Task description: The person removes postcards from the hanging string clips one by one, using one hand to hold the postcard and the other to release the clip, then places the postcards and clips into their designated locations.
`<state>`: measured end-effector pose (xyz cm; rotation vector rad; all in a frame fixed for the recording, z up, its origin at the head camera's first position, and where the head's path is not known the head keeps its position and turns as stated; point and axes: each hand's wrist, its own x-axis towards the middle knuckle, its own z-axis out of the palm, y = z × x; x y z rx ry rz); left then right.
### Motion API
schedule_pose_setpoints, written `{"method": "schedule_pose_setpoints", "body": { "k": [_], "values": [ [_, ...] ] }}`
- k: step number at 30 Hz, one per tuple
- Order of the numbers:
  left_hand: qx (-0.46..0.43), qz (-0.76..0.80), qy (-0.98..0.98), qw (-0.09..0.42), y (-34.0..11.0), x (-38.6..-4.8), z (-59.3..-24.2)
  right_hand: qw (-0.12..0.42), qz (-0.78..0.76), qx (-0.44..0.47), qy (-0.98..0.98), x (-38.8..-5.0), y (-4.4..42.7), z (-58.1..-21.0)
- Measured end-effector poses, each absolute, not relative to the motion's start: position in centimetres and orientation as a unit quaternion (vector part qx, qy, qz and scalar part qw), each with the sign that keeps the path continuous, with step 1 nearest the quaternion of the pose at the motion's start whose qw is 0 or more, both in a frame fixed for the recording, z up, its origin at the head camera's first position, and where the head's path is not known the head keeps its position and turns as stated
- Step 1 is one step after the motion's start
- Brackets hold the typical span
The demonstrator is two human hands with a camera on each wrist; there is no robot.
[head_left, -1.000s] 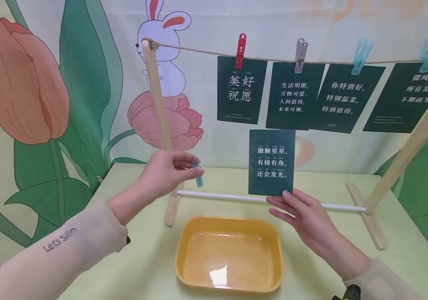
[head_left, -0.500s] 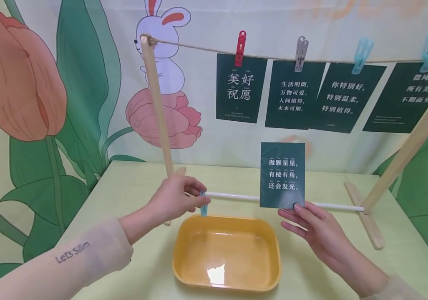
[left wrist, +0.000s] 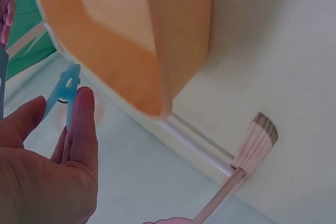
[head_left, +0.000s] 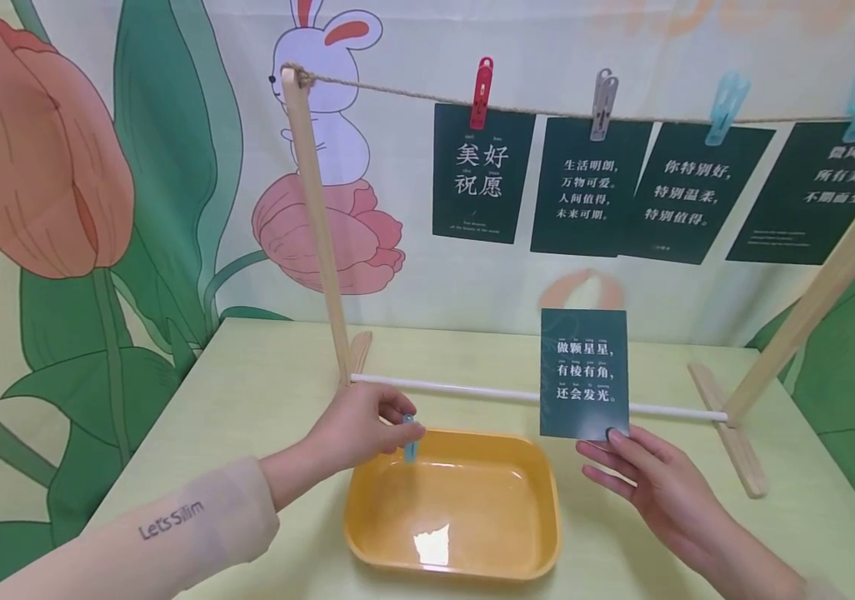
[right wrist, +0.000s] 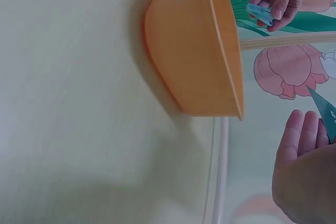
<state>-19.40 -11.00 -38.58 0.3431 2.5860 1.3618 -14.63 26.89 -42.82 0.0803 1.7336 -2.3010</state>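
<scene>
Between thumb and fingers my left hand [head_left: 356, 429] pinches a light blue clothespin [head_left: 410, 439], held above the back left part of the yellow tray [head_left: 452, 575]. The left wrist view shows the clothespin [left wrist: 65, 85] between thumb and fingertips of the hand [left wrist: 58, 166]. At the tray's right, my right hand [head_left: 660, 487] grips the lower edge of a dark green card [head_left: 585, 375] with white writing, held upright. A corner of that card [right wrist: 326, 111] shows beside the right hand [right wrist: 307, 177] in the right wrist view.
Behind stands a wooden frame [head_left: 315, 208] with a rope [head_left: 390, 90] across it. Several green cards hang there from a red clip [head_left: 482, 93], a grey clip [head_left: 603, 104] and blue clips [head_left: 727, 108]. A white rod [head_left: 465, 389] joins the frame's feet behind the tray.
My left hand has come down and slightly right with the clothespin, from beside the frame post to above the tray. My right hand has lowered the card and moved it a little right.
</scene>
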Motion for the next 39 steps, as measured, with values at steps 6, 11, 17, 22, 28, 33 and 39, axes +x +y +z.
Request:
{"method": "schedule_pose_setpoints", "body": {
  "k": [6,11,17,22,28,33,39],
  "values": [
    [0.128,0.437,0.883,0.111,-10.6,-18.9,-39.5,0.143,-0.777,0.071,0.609,-14.2,27.9,-43.5],
    [0.127,0.427,0.887,0.120,-10.3,-18.6,-40.3,0.155,-0.773,0.090,0.608,-13.7,28.7,-44.0],
    [0.130,0.414,0.890,0.138,-10.1,-18.4,-41.2,0.166,-0.762,0.122,0.615,-13.2,29.4,-44.9],
    [0.156,0.374,0.903,0.141,-9.8,-18.2,-41.4,0.181,-0.746,0.147,0.624,-12.8,29.9,-46.0],
    [0.189,0.321,0.920,0.121,-9.3,-18.0,-41.7,0.190,-0.751,0.164,0.611,-12.1,30.8,-47.1],
    [0.191,0.288,0.932,0.107,-9.0,-18.1,-42.2,0.213,-0.767,0.151,0.586,-11.5,31.7,-48.1],
    [0.185,0.244,0.946,0.107,-8.8,-18.5,-42.9,0.232,-0.782,0.152,0.558,-10.6,32.6,-49.5]
  ]
}}
